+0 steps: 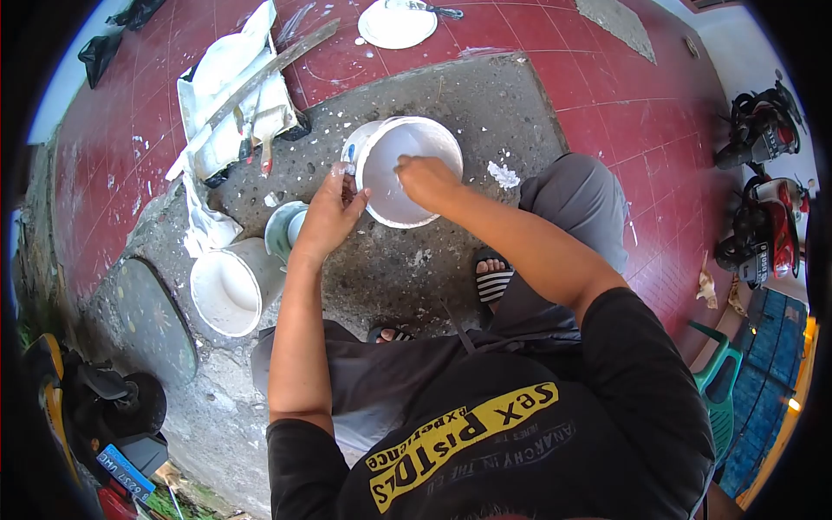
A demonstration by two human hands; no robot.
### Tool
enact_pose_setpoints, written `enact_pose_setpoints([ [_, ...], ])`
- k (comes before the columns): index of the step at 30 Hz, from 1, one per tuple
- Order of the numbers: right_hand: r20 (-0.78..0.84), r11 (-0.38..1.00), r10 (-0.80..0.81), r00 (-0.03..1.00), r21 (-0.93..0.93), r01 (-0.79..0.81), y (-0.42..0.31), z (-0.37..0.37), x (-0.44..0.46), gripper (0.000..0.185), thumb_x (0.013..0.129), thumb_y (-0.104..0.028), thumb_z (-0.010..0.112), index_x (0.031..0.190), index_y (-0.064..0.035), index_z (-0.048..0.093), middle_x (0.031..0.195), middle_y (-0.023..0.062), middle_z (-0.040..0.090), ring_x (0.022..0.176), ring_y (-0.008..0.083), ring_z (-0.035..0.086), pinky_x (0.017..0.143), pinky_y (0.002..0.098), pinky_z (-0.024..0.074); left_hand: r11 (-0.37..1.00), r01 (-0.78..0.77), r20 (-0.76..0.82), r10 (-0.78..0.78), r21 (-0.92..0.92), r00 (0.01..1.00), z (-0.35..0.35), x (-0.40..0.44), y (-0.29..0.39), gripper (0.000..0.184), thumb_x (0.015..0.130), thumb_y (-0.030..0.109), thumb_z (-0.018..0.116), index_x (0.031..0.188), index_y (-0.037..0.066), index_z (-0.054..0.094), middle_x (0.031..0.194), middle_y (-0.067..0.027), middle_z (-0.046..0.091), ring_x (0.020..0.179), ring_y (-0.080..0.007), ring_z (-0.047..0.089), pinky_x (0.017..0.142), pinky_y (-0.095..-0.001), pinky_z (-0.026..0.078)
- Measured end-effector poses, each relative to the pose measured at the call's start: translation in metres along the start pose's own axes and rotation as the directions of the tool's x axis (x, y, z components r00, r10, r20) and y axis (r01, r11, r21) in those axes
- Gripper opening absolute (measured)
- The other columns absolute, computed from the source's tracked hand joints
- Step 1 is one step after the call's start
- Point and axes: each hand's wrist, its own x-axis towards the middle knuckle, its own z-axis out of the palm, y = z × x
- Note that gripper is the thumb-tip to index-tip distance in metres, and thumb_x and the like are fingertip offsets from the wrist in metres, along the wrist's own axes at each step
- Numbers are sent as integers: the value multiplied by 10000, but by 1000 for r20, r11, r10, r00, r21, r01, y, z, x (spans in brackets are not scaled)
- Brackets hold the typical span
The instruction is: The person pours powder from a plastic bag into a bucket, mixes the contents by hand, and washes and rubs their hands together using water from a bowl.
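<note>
The left hand (332, 211), fingers clamped on the bucket (381, 184) at its left side, should steady it against the right hand (427, 184), whose fingers curl together inside, contents unclear.

Left hand (330, 211) and right hand (428, 184) were close together.
The left's thumb (359, 204) stood out; the right curled closed.

Motorbikes (767, 225) stand beside the red-tiled floor (347, 74) and rough concrete slab (425, 264) of an outdoor yard or porch.
</note>
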Motion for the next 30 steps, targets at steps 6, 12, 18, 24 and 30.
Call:
enact_pose_setpoints([
  [6, -144, 996, 85, 986, -13, -88, 0, 6, 5, 178, 841, -93, 514, 887, 10, 651, 940, 164, 634, 837, 316, 655, 705, 416, 538, 1000, 0, 33, 1, -29, 999, 0, -1, -5, 299, 875, 122, 651, 1092, 29, 467, 810, -85, 556, 694, -169, 529, 653, -315, 464],
  [12, -5, 997, -77, 997, 19, 77, -9, 3, 6, 187, 859, -105, 508, 903, 6, 652, 950, 160, 637, 841, 319, 648, 722, 411, 537, 997, 73, 34, -72, -32, 997, -5, -2, -11, 283, 880, 112, 649, 1078, 26, 467, 816, -74, 562, 714, -153, 547, 660, -296, 471],
  [18, -179, 986, 141, 974, 113, -122, -12, 2, 10, 193, 851, -112, 513, 921, -3, 656, 951, 164, 641, 862, 328, 646, 756, 412, 527, 998, 57, 37, -56, -32, 998, -4, -2, -9, 280, 879, 113, 652, 1074, 25, 471, 812, -69, 562, 711, -145, 547, 662, -295, 471],
  [24, 34, 996, -71, 997, 64, 69, -16, 3, 10, 185, 839, -97, 511, 899, -2, 658, 969, 157, 634, 873, 326, 639, 760, 403, 527, 998, 57, 41, -56, -24, 998, -6, -3, -13, 287, 880, 117, 652, 1081, 24, 469, 805, -72, 558, 702, -150, 539, 662, -301, 469],
  [30, -226, 995, 59, 972, 97, -37, -12, 4, 13, 205, 836, -78, 500, 937, -13, 666, 989, 157, 644, 899, 329, 645, 766, 411, 525, 1000, -8, 45, 8, 6, 999, -1, -3, -14, 327, 875, 131, 658, 1110, 19, 461, 798, -76, 551, 692, -163, 530, 655, -306, 465],
])
